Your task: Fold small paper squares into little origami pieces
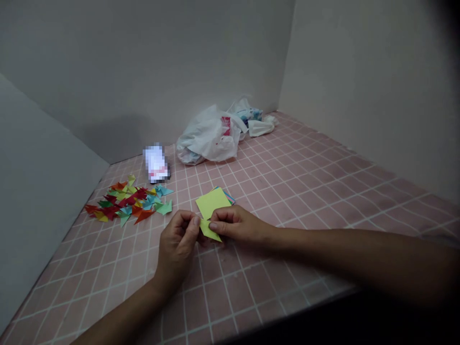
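Observation:
A small folded yellow paper (210,231) is pinched between both hands, just above the near part of the table. My left hand (179,239) grips its left edge between thumb and curled fingers. From the right, my right hand (239,224) presses the thumb and fingers on its upper right side. Part of the paper is hidden behind the fingertips. Right behind the hands lies a stack of square paper sheets (212,201), yellow on top with blue and pink edges showing beneath.
A pile of folded paper figures (138,199) in several colours lies to the left. Behind it a lit phone (156,163), blurred out, stands near the wall. White plastic bags (212,136) sit at the back. Walls enclose the pink checked tablecloth (287,191).

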Tool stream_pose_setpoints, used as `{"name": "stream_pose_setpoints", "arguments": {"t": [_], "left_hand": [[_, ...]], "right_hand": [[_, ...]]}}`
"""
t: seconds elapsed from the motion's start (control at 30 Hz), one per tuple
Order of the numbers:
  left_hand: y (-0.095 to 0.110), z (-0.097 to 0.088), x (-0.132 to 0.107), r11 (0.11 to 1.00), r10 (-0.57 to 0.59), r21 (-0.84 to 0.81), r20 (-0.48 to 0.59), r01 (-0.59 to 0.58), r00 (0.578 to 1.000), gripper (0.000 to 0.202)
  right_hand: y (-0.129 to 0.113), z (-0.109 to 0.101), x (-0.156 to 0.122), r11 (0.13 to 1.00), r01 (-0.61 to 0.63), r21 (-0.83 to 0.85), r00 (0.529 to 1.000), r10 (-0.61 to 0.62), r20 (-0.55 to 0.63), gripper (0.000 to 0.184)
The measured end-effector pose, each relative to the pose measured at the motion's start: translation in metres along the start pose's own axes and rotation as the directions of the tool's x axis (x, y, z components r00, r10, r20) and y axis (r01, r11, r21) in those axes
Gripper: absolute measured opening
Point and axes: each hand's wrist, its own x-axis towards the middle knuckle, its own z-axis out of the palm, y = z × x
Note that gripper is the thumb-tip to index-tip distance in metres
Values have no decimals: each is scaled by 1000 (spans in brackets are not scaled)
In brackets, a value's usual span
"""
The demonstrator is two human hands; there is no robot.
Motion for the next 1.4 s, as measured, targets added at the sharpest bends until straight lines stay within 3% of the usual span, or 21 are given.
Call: {"name": "stream_pose_setpoints", "arguments": {"t": [0.17, 0.4, 0.53, 0.8, 1.07, 1.4], "left_hand": [[-2, 1, 1, 997, -41, -65, 0, 41, 999, 16], [2, 0, 3, 984, -154, -68, 134, 164, 979, 25], [1, -1, 2, 985, -161, -51, 74, 165, 984, 22], [2, 1, 2, 990, -137, -11, 44, 138, 990, 22], [3, 4, 0, 977, -191, -86, 35, 194, 981, 22], [0, 1, 1, 990, -125, -69, 9, 126, 992, 23]], "right_hand": [[-3, 0, -1, 998, 21, -60, 1000, -21, 3, 19], [-4, -1, 0, 992, 11, -129, 1000, -14, -23, 24], [-5, -2, -1, 995, 7, -99, 1000, -8, -6, 34], [-2, -1, 1, 999, -27, -25, 999, 27, -21, 18], [-2, -2, 2, 999, -45, -20, 999, 45, -20, 17], [-3, -1, 3, 996, -81, 48, 995, 83, -50, 14]]}}
